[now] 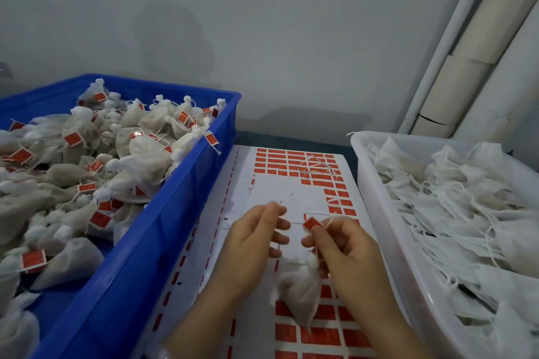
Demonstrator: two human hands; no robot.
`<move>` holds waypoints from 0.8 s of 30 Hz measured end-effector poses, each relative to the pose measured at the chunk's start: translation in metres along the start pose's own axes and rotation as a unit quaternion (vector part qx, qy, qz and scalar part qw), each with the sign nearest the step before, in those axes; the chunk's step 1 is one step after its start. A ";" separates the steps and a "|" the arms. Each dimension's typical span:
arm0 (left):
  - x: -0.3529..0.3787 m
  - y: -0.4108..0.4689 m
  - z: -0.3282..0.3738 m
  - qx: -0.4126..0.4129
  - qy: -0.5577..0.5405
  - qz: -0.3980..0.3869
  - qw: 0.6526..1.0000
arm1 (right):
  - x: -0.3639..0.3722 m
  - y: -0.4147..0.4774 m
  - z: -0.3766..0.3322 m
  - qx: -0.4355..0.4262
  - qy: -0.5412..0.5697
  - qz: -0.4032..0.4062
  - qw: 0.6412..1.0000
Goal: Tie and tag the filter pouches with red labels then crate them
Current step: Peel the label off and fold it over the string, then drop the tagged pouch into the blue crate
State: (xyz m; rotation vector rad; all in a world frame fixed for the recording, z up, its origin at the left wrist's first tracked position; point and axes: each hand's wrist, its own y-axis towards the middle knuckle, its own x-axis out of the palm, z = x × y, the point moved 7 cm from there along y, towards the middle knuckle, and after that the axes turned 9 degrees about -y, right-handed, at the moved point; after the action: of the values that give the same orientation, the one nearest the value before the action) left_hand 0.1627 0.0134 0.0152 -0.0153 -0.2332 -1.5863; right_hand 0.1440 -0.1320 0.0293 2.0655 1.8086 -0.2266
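A white filter pouch (300,294) hangs below my right hand (344,251), its tied neck held among the curled fingers. The same hand pinches a small red label (311,224) at its fingertips. My left hand (256,239) pinches the end of the pouch's thin white string (284,203), pulled up and to the left. Both hands hover over a white label sheet (294,192) with rows of red stickers. A blue crate (163,213) on the left holds several tied pouches with red tags.
A translucent white bin (376,183) on the right is full of untagged white pouches with loose strings. A few loose strings lie on the sheet's far end (316,167). A grey wall stands behind, and pale pipes (472,67) lean in the right corner.
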 end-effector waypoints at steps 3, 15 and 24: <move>-0.018 0.003 0.002 0.014 -0.019 0.112 0.993 | 0.020 0.015 -0.033 -0.046 -0.043 -0.040 0.997; -0.039 -0.012 0.025 0.177 0.050 0.266 0.946 | 0.114 0.093 -0.135 -0.123 0.085 -0.025 0.988; -0.018 0.000 0.006 0.073 0.264 0.115 0.955 | 0.092 0.111 -0.077 -0.114 -0.125 -0.127 0.977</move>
State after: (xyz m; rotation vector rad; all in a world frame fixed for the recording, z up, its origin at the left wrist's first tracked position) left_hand 0.1620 0.0325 0.0186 0.4750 0.0707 -1.2850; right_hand 0.2572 -0.0281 0.0859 1.5735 1.8428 -0.3178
